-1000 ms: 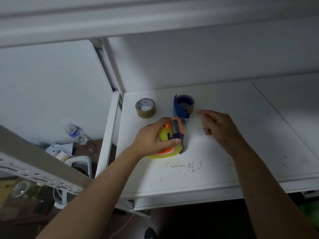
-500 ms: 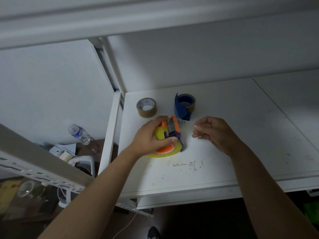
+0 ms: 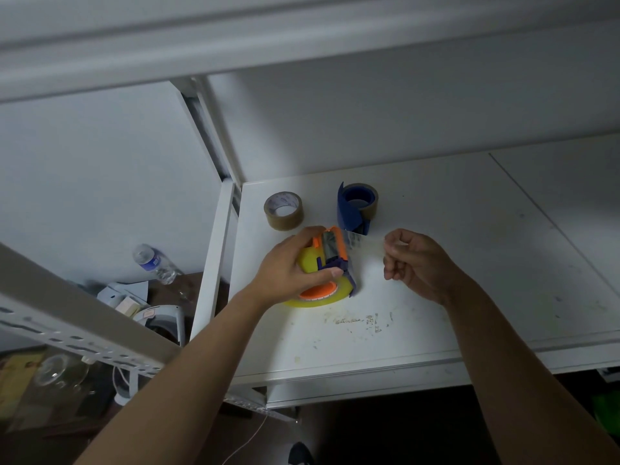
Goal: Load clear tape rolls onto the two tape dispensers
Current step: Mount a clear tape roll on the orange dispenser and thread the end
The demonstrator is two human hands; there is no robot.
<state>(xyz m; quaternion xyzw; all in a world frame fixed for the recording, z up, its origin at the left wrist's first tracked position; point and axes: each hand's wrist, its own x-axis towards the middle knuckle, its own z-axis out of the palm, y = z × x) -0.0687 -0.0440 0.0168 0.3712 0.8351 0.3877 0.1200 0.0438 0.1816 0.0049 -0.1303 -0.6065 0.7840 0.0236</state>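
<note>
the left hand (image 3: 288,263) curls over the orange and blue tape dispenser (image 3: 330,253), thumb along its near side, gripping it against the white shelf (image 3: 469,263). a yellowish clear tape roll (image 3: 322,298) sits loaded in that dispenser, lying flat on the shelf under the hand. the right hand (image 3: 416,263) is just to the right of the dispenser, fingers curled with the fingertips together, pinching the free end of a clear tape strip (image 3: 364,243) that stretches from the dispenser's cutter across to it. behind them, near the back wall, the blue tape dispenser (image 3: 352,209) stands with a brown-toned roll in it, and a brown tape roll (image 3: 283,211) lies flat just to its left. below the shelf to the left, a plastic water bottle (image 3: 154,263) lies among clutter.
</note>
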